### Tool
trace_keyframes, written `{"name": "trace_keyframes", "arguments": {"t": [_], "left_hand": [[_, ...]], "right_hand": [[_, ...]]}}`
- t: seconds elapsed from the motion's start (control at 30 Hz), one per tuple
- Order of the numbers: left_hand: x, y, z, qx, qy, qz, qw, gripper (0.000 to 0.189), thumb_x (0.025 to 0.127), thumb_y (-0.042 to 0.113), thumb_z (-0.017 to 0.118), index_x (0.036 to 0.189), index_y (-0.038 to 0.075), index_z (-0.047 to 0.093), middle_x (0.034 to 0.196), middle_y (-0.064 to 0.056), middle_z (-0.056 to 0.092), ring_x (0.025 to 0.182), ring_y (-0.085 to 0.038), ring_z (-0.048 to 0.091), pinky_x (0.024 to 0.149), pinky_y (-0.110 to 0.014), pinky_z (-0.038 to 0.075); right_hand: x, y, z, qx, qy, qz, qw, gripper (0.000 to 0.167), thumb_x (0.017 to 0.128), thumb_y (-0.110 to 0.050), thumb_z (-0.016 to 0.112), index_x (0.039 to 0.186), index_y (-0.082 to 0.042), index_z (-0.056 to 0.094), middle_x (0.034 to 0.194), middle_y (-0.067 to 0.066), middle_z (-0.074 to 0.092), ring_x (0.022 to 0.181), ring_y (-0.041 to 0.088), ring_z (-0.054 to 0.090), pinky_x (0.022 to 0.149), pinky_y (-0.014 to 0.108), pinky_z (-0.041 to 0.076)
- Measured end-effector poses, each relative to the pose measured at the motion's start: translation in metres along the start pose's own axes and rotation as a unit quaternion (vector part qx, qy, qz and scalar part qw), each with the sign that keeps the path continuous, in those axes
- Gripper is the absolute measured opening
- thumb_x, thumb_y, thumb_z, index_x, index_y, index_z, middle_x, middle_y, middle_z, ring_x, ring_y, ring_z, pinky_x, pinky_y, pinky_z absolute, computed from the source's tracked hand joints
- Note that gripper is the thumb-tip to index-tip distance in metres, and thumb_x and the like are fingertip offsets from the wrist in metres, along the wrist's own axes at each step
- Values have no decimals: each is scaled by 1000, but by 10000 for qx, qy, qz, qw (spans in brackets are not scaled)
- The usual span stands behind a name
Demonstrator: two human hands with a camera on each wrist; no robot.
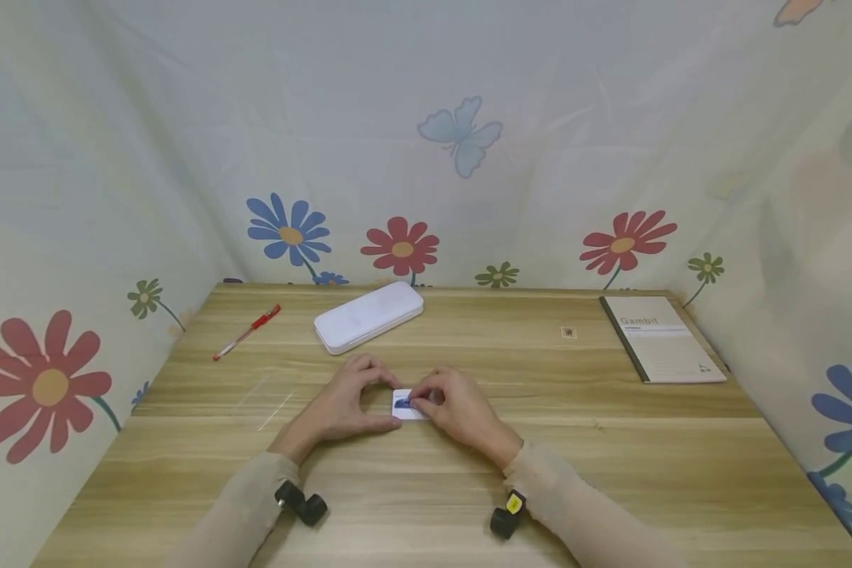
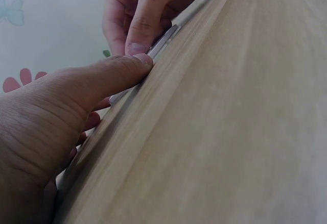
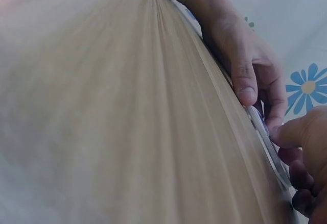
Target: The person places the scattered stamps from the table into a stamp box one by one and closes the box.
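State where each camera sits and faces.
Head: worn on head, facing forward and down at the table; left hand, right hand, sleeves show.
Left wrist: worn there, looking low across table; left hand near, right beyond.
Right wrist: worn there, likewise; right hand near, left hand and sleeve beyond.
Wrist views share both hands, white item.

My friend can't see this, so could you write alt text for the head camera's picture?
A left hand holds a small white card on a wooden table while the right hand touches its dark blue patch. Beyond them lie a red pen, white case, stamp-like square and notebook.
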State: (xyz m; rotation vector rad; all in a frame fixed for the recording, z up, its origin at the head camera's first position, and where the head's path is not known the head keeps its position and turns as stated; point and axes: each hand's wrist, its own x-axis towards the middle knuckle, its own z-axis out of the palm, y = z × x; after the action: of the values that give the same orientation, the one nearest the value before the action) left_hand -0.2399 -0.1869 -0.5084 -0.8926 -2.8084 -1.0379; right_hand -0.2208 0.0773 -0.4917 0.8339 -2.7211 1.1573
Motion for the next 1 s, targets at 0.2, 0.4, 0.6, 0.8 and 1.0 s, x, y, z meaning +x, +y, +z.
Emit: {"name": "trace_keyframes", "arguments": {"t": [0.2, 0.4, 0.6, 0.8, 1.0], "left_hand": [[-1, 1, 0, -41, -35, -26, 10000, 51, 79, 55, 99, 120, 36, 76, 131, 10, 60, 131, -19, 50, 117, -55, 43], [-1, 1, 0, -58, -20, -45, 10000, 50, 80, 54, 99, 120, 36, 76, 130, 10, 59, 131, -18, 50, 117, -54, 43], [0, 2, -1, -51, 4, -34, 10000, 50, 80, 56, 99, 120, 36, 77, 129, 10, 59, 130, -19, 50, 116, -54, 43], [0, 1, 0, -45, 26, 19, 10000, 52, 79, 55, 100, 120, 35, 77, 128, 10, 59, 129, -18, 50, 115, -53, 43], [0, -1, 1, -65, 55, 78, 9999, 53, 78, 53, 101, 120, 33, 78, 128, 10, 60, 128, -18, 50, 116, -52, 43]], "right_hand": [[-1, -2, -2, 73, 50, 14, 10000, 6, 100, -14, 85, 105, -16, 87, 95, -8, 68, 76, 8, 56, 66, 26, 46], [-1, -1, -5, 219, 219, 108, 9995, 17, 102, -18, 83, 118, -15, 82, 103, -2, 70, 85, 13, 61, 74, 29, 52], [2, -2, -19, 629, 390, 196, 9971, 38, 102, -20, 84, 136, -10, 72, 128, 12, 72, 109, 25, 68, 96, 47, 59], [5, 2, -35, 955, 628, 200, 9932, 43, 101, -18, 85, 140, -9, 70, 137, 16, 70, 119, 31, 67, 104, 56, 55], [12, 9, -53, 819, 920, -77, 9924, 52, 96, -13, 89, 143, -10, 68, 140, 12, 70, 122, 32, 69, 102, 58, 56]]}}
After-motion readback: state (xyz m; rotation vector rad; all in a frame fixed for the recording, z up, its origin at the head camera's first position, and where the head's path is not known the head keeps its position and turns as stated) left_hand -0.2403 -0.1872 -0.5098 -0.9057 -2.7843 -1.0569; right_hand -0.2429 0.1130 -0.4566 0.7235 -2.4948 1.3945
